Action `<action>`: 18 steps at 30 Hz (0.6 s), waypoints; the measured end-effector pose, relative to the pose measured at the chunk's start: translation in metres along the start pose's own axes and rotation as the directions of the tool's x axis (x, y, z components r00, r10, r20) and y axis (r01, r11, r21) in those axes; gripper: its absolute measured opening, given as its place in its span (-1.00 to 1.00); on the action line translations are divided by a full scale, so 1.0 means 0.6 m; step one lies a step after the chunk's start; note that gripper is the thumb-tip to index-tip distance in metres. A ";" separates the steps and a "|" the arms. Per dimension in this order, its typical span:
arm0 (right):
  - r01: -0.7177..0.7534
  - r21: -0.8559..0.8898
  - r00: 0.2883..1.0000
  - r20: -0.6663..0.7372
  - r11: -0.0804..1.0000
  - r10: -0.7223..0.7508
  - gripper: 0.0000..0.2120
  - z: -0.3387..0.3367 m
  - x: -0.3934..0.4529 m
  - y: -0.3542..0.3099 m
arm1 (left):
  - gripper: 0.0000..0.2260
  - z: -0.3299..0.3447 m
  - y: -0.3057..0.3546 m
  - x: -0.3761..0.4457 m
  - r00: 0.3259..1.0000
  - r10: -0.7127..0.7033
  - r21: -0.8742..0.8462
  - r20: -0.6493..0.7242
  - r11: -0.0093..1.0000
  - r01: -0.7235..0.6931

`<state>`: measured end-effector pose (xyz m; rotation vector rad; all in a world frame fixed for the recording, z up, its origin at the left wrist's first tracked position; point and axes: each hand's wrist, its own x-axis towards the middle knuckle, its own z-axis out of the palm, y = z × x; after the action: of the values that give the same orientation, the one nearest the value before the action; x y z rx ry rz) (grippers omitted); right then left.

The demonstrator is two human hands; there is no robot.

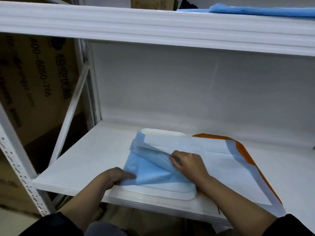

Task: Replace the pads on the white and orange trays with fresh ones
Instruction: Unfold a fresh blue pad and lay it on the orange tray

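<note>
Blue plastic backing shows where I fold the pad point(150, 169) over the white tray point(173, 193) on the lower shelf point(81, 167). My left hand point(114, 178) pinches its near-left corner — my right hand point(187, 162) grips the lifted fold near the middle. Just right, the orange tray point(245, 154) lies under a white pad point(226, 167) with blue edges; more blue sheets point(262, 11) sit on the shelf above.

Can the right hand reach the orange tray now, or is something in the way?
Probably yes. The right hand pinches the blue pad on the white tray, and the orange tray lies just beside it. Only a white pad covers that tray, but the hand must first let go.
</note>
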<state>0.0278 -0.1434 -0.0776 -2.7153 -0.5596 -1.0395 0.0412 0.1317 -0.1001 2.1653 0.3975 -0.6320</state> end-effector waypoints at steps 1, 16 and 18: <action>0.022 -0.005 1.000 -0.002 1.000 -0.022 -0.76 0.002 -0.009 -0.004 | -0.69 0.004 -0.008 0.003 0.998 0.062 -0.031 -0.010 0.998 -0.062; -0.079 -0.101 0.990 -0.120 0.992 0.066 -0.79 -0.021 0.016 -0.006 | -0.93 0.012 0.092 -0.019 0.833 0.414 -0.137 -0.367 0.862 -0.488; -0.040 -0.108 0.989 -0.145 0.993 0.024 -0.74 -0.029 0.023 -0.010 | -0.92 0.006 0.096 -0.018 0.963 0.179 -0.541 -0.202 0.799 -0.262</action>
<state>0.0242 -0.1394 -0.0552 -2.7033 -0.4454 -1.2812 0.0589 0.0931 -0.0597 1.6471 0.3442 -0.1862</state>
